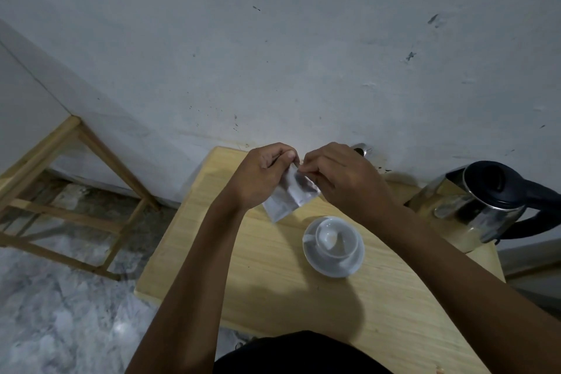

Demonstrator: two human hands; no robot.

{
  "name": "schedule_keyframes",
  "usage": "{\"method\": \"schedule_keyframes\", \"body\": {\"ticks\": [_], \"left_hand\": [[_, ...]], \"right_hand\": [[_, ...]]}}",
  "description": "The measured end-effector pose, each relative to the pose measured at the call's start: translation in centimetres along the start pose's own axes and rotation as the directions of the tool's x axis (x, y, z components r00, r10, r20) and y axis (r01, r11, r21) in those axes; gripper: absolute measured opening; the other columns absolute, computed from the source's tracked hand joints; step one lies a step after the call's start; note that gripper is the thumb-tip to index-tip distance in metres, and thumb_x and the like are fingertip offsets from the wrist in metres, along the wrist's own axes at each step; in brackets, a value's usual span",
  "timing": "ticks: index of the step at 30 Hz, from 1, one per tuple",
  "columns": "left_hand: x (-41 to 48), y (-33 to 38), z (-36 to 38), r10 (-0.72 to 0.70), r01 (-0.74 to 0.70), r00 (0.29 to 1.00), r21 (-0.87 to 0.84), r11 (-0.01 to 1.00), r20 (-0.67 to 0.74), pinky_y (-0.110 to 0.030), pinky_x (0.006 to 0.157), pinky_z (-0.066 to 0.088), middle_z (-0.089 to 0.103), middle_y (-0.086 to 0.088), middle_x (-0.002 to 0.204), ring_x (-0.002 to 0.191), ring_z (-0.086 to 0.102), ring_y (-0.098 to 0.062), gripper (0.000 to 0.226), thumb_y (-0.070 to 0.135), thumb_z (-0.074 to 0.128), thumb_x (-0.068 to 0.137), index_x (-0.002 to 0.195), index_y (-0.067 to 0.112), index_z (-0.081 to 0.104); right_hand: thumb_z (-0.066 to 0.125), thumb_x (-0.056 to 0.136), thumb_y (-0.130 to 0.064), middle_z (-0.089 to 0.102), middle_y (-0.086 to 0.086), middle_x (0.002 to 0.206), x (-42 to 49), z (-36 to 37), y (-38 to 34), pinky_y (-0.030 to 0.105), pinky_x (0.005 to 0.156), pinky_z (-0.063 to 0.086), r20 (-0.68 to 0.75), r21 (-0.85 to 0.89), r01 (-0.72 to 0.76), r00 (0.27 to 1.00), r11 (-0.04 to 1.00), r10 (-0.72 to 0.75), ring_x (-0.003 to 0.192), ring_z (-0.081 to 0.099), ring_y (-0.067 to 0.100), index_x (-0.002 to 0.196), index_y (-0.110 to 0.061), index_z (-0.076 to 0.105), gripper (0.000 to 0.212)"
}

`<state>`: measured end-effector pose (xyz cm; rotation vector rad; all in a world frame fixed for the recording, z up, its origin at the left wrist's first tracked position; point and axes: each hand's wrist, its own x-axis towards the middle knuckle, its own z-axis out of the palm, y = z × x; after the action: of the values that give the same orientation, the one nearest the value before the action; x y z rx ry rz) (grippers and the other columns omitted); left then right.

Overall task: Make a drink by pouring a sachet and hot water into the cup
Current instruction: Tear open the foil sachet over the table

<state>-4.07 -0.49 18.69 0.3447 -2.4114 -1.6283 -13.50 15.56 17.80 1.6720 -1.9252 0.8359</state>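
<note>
Both hands (pixel 299 174) pinch sachet (pixel 290 196) top edge above table (pixel 243 252).

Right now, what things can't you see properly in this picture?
Head view only:
- sachet: printing blurred; top edge hidden by the left hand and right hand, so torn or not is unclear.
- cup: contents unclear in dim light.
- kettle: handle cut off by right edge; water level hidden.
- shiny object behind the right hand: mostly hidden.

Kettle (pixel 482 203) right of cup (pixel 334 241)
</note>
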Motion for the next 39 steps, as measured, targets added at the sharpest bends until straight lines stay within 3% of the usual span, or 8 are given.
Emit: {"method": "schedule_keyframes", "body": {"ticks": [4, 8, 17, 21, 24, 27, 29, 39], "left_hand": [[0.4, 0.0, 0.0, 0.026, -0.025, 0.999, 0.014, 1.000, -0.032, -0.008, 0.062, 0.045, 0.067, 0.002, 0.080, 0.069, 0.059, 0.001, 0.025, 0.020, 0.045, 0.100, 0.088, 0.015, 0.066], [0.6, -0.7, 0.8, 0.042, -0.042, 0.996, -0.001, 0.999, -0.084, -0.009, 0.066, 0.044, 0.064, 0.011, 0.076, 0.071, 0.056, 0.003, 0.024, 0.018, 0.046, 0.099, 0.083, 0.021, 0.064], [0.2, -1.9, 1.8, -0.062, 0.045, 0.980, -0.090, 0.995, -0.191, -0.013, 0.067, 0.045, 0.063, 0.005, 0.077, 0.073, 0.056, -0.003, 0.023, 0.021, 0.047, 0.099, 0.083, 0.018, 0.064], [0.1, -1.8, 1.9, -0.156, 0.134, 0.978, -0.152, 0.979, -0.142, -0.020, 0.070, 0.050, 0.072, -0.006, 0.088, 0.080, 0.063, -0.010, 0.026, 0.023, 0.047, 0.099, 0.086, 0.013, 0.068], [0.1, -1.3, 1.7, -0.147, 0.134, 0.985, -0.134, 0.982, -0.088, -0.014, 0.068, 0.048, 0.071, -0.004, 0.090, 0.080, 0.062, -0.008, 0.025, 0.024, 0.048, 0.098, 0.090, 0.013, 0.069], [0.2, -1.0, 1.6, -0.150, 0.141, 0.988, -0.153, 0.978, -0.048, -0.010, 0.062, 0.047, 0.066, 0.005, 0.080, 0.069, 0.059, 0.002, 0.021, 0.023, 0.050, 0.098, 0.087, 0.019, 0.067], [0.2, -1.0, 1.5, -0.159, 0.152, 0.987, -0.185, 0.971, -0.023, -0.018, 0.066, 0.051, 0.068, 0.002, 0.081, 0.072, 0.061, -0.003, 0.019, 0.024, 0.051, 0.097, 0.089, 0.018, 0.067], [-0.1, -1.1, 0.9, -0.131, 0.133, 0.991, -0.118, 0.984, 0.026, -0.026, 0.067, 0.051, 0.071, 0.000, 0.080, 0.071, 0.065, -0.009, 0.018, 0.025, 0.057, 0.094, 0.088, 0.017, 0.071]], "right_hand": [[0.062, 0.092, -0.016, 0.074, 0.005, 0.091, -0.6, -0.2, 0.4, 0.026, 0.081, 0.048, -0.054, 0.050, -0.125, 0.990, 0.991, 0.127, 0.087, 0.063, 0.016, 0.089, -0.004, 0.073, 0.016], [0.061, 0.093, -0.012, 0.074, 0.007, 0.093, -1.4, 0.4, -0.1, 0.022, 0.100, 0.043, -0.070, 0.108, -0.156, 0.984, 0.982, 0.164, 0.090, 0.064, 0.015, 0.091, -0.001, 0.072, 0.015], [0.061, 0.091, -0.008, 0.074, 0.009, 0.098, -3.1, 1.2, -1.4, 0.032, 0.102, 0.046, -0.065, 0.147, -0.143, 0.986, 0.979, 0.154, 0.102, 0.062, 0.014, 0.092, 0.000, 0.071, 0.013], [0.061, 0.093, -0.018, 0.069, -0.002, 0.095, -2.5, 0.4, -1.3, 0.009, 0.084, 0.043, 0.050, 0.247, -0.406, 0.912, 0.880, 0.407, 0.093, 0.059, 0.002, 0.099, -0.006, 0.067, 0.016], [0.069, 0.089, -0.018, 0.065, -0.017, 0.094, -1.5, -0.4, -0.8, 0.006, 0.074, 0.045, 0.174, 0.382, -0.626, 0.771, 0.680, 0.613, 0.086, 0.062, -0.009, 0.104, -0.014, 0.065, 0.016], [0.072, 0.088, -0.022, 0.070, -0.009, 0.096, -0.7, -0.5, -0.1, 0.014, 0.071, 0.052, 0.338, 0.411, -0.726, 0.683, 0.551, 0.647, 0.083, 0.067, 0.003, 0.110, -0.018, 0.067, 0.023], [0.070, 0.090, -0.024, 0.073, -0.002, 0.089, -0.4, -0.5, 0.2, 0.022, 0.069, 0.054, 0.406, 0.389, -0.747, 0.665, 0.539, 0.627, 0.078, 0.068, 0.010, 0.106, -0.015, 0.073, 0.019], [0.072, 0.087, -0.027, 0.073, -0.001, 0.079, 0.5, -0.5, 0.8, 0.016, 0.061, 0.048, 0.435, 0.313, -0.755, 0.653, 0.576, 0.619, 0.072, 0.066, 0.009, 0.091, -0.015, 0.076, 0.014]]}}
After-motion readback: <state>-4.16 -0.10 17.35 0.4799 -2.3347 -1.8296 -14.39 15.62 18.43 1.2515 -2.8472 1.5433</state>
